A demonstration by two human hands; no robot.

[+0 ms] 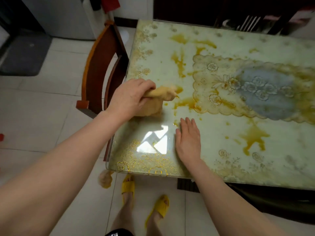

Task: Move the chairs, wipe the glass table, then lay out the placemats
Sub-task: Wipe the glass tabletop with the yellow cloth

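My left hand (132,97) is clenched around a bunched yellow cloth (157,101), pressing it on the glass table (213,138) near its left edge. My right hand (188,140) lies flat and open just beside it, with yellow stains (252,137) beyond the fingers and a lace placemat (221,86) further ahead; a wooden chair (102,68) stands left of my grip.

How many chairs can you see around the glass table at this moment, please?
1: a wooden chair stands at the left end of the glass table, tucked against its edge. Others may be hidden beyond the frame or behind the table's far side.
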